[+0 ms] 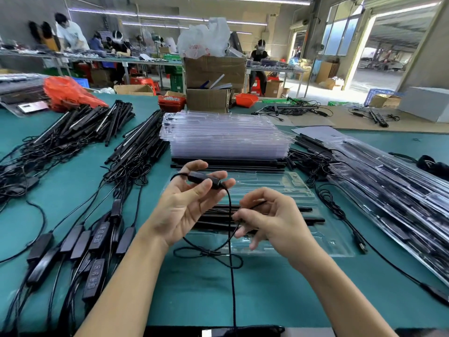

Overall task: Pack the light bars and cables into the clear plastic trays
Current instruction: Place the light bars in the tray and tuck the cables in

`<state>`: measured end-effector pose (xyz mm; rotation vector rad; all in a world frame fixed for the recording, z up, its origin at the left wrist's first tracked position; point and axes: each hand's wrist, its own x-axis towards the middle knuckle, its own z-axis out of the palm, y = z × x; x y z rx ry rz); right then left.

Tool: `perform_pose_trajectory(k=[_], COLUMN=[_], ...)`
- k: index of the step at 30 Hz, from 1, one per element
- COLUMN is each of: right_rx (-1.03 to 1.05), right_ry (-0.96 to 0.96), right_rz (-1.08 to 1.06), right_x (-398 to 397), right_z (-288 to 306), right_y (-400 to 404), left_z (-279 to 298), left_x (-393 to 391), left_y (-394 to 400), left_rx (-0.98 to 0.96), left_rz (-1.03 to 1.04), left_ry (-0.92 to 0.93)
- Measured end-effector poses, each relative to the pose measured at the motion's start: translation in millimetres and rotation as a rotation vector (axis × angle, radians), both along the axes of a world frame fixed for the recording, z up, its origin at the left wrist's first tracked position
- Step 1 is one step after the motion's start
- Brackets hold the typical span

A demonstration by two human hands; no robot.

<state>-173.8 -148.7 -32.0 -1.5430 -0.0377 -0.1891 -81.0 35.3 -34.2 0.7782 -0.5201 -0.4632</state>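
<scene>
We see our left hand (187,205) palm-up, thumb and fingers pinching a black inline controller (203,180) above the clear plastic tray (286,188); our right hand (269,216) pinching its cable (229,242), light bars (308,215) already lying in the tray; stacked empty trays (226,135) behind, on the green table (267,288)

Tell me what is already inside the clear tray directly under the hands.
Black light bars lie lengthwise in the clear tray. The left hand and right hand, both holding a cable, cover the bars' middle, so the count is unclear.
</scene>
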Motion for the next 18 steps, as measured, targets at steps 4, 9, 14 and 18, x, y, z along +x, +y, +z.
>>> perform_pose_trajectory(k=[4, 9, 14, 18], right_rx=[0.186, 0.184, 0.05, 0.072], right_ry=[0.004, -0.022, -0.032, -0.1], right_rz=[0.035, 0.067, 0.021, 0.07], right_x=[-3, -2, -5, -11], right_z=[5, -2, -4, 3], right_y=[-8, -8, -10, -9], left_z=[-1, 2, 20, 32], left_x=[2, 0, -2, -2], left_y=[-6, -10, -11, -12], left_rx=[0.137, 0.297, 0.566, 0.735], left_rz=[0.147, 0.179, 0.169, 0.139], left_ry=[0.028, -0.047, -0.15, -0.123])
